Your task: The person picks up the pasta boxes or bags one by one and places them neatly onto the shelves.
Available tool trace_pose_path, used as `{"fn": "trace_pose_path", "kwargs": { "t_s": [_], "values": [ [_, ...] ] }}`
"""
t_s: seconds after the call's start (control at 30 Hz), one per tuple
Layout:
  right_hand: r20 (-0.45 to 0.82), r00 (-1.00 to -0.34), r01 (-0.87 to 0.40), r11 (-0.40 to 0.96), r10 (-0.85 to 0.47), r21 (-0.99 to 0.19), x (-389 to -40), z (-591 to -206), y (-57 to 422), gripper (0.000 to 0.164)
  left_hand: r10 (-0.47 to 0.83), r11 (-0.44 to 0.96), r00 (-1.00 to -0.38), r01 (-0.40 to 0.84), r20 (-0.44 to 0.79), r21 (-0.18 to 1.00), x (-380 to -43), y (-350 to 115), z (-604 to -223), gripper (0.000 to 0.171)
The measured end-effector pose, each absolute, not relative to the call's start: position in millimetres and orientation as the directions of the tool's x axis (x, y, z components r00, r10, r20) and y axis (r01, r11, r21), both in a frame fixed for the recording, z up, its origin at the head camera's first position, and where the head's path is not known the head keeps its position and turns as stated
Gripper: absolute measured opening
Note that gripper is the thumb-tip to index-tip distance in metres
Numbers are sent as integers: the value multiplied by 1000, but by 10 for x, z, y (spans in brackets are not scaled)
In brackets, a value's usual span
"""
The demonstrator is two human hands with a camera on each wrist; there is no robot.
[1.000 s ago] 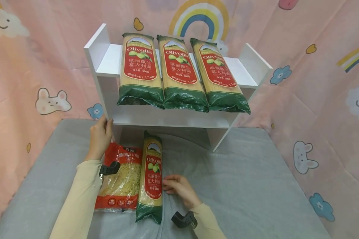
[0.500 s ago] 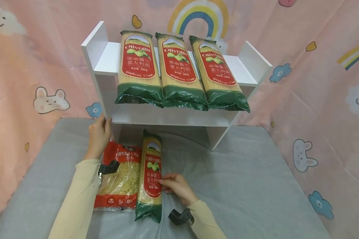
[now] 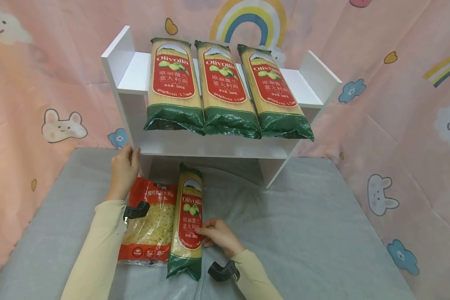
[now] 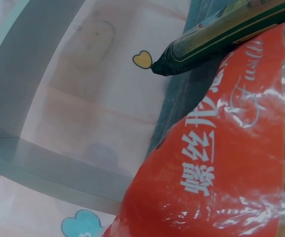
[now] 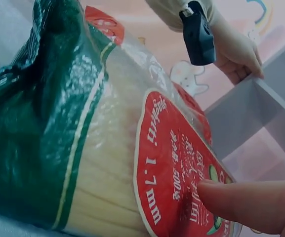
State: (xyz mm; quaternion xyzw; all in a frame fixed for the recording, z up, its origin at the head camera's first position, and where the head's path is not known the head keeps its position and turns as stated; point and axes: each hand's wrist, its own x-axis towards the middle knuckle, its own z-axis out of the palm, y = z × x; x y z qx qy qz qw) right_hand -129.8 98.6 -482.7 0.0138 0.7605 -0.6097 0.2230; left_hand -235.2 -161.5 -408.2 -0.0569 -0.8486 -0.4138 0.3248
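My left hand (image 3: 124,171) grips the front edge of the left side panel of a white shelf unit (image 3: 211,146). My right hand (image 3: 221,237) pinches the right edge of a spaghetti packet (image 3: 187,246); its thumb (image 5: 246,200) presses the red label and the other fingers go partly out of sight at the packet's side. Green ends and a red label mark this long packet, lying on the grey cloth in front of the unit. Against its left side lies a red-and-clear bag of spiral pasta (image 3: 153,221), partly covered by my left wrist.
Three more spaghetti packets, among them a middle one (image 3: 225,79), lie side by side on the top shelf, their green ends jutting over its front edge. Grey cloth (image 3: 303,233) covers the table. A pink patterned curtain (image 3: 397,137) hangs behind and beside it.
My right hand has moved left from beside the spaghetti packet onto its edge, thumb on top. The packet has shifted slightly left at its lower end. The left hand stays on the shelf unit.
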Motion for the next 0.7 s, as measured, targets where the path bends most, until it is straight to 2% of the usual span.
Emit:
{"fn": "trace_pose_path", "kwargs": {
  "t_s": [0.53, 0.7],
  "values": [
    [-395, -873, 384, 96, -285, -918, -1306, -4795, 944, 17, -171, 658, -771, 374, 614, 653, -2351, -1604, -4073, 14],
    [-363, -869, 361, 73, -336, -930, -1287, -4800, 887, 22, -175, 653, -774, 371, 608, 660, -2359, -1608, -4077, 14]
  ]
}}
